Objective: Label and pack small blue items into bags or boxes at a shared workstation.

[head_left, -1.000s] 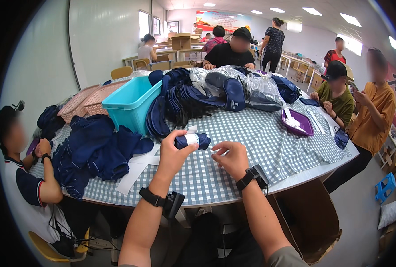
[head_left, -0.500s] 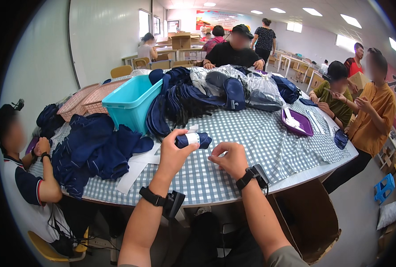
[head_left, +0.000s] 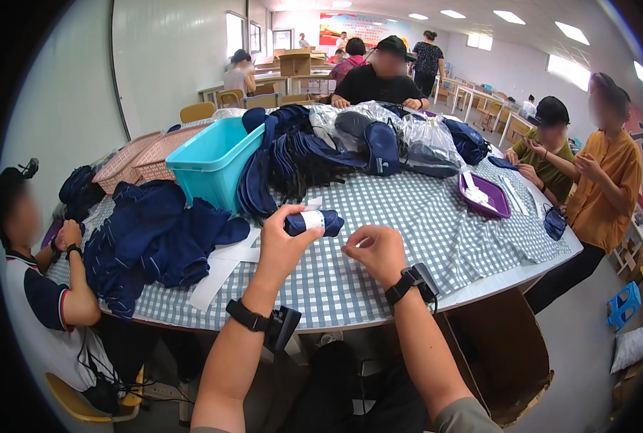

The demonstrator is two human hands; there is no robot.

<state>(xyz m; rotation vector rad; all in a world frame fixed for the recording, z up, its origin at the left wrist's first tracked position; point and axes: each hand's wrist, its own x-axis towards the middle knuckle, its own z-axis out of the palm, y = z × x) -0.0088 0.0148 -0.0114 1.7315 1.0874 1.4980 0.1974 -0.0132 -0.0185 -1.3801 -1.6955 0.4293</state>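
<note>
My left hand is closed around a small navy fabric roll, held above the checked tablecloth. A white paper band wraps the roll near its middle. To the right, apart from the roll, my right hand has thumb and fingertips pinched together; anything between them is too small to make out. White paper strips lie on the cloth left of my left wrist, beside a heap of navy fabric. Both wrists wear black straps with small devices.
A turquoise bin and pink baskets stand at the left. Stacked navy caps and clear plastic bags fill the far side. A purple tray holds white pieces at right. People sit or stand around the table.
The roll has turned slightly in my left hand, so the band's printed marks show differently. My right hand has shifted a little up and right, still pinched.
</note>
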